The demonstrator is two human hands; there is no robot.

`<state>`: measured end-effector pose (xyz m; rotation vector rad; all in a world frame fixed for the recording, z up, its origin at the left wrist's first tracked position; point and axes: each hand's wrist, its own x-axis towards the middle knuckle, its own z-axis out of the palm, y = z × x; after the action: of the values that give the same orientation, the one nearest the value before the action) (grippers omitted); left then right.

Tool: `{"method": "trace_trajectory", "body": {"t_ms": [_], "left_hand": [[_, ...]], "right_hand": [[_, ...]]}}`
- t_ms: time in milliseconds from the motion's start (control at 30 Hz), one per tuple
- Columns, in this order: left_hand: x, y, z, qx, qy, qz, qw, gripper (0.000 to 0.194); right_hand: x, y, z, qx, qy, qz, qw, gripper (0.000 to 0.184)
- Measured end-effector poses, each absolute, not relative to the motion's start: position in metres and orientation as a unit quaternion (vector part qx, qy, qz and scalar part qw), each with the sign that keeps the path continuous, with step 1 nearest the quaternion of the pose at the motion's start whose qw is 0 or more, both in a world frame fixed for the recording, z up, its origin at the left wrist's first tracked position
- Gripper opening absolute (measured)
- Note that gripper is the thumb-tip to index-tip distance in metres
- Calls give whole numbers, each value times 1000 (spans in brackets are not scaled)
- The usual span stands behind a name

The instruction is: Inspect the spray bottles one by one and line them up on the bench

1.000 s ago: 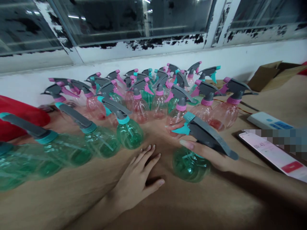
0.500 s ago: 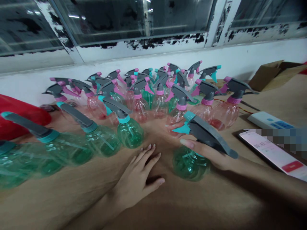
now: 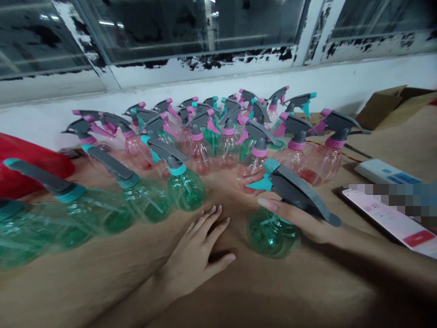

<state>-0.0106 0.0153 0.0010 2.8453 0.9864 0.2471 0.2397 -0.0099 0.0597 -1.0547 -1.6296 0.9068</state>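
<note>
The right hand (image 3: 307, 221) is closed around the neck of a green bottle (image 3: 273, 234), right of the middle of the frame. The bottle is round, see-through and shiny, with a gray and blue spray top (image 3: 297, 191). The left hand (image 3: 194, 255) lies flat on the smooth brown table (image 3: 136, 278), at the lower middle, with its fingers a bit spread and holding nothing. The two hands are apart.

More round green bottles (image 3: 186, 189) stand in a row at the left. Ribbed pink bottles (image 3: 201, 156) crowd the middle, with a few green ones among them. At the right are a flat phone (image 3: 385, 218), a white box-shaped gadget (image 3: 385, 172) and an open cardboard box (image 3: 385, 109). Red stuff (image 3: 30, 168) sits at the left edge.
</note>
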Motion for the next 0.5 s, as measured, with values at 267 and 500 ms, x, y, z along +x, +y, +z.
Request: {"method": "trace_trajectory", "body": {"t_ms": [267, 500], "left_hand": [[-10, 16, 2, 942, 322, 77, 57, 60], [-10, 16, 2, 941, 322, 80, 59, 60]], "right_hand": [[239, -12, 75, -467, -707, 272, 456, 17], [239, -14, 72, -452, -698, 302, 466, 22]]}}
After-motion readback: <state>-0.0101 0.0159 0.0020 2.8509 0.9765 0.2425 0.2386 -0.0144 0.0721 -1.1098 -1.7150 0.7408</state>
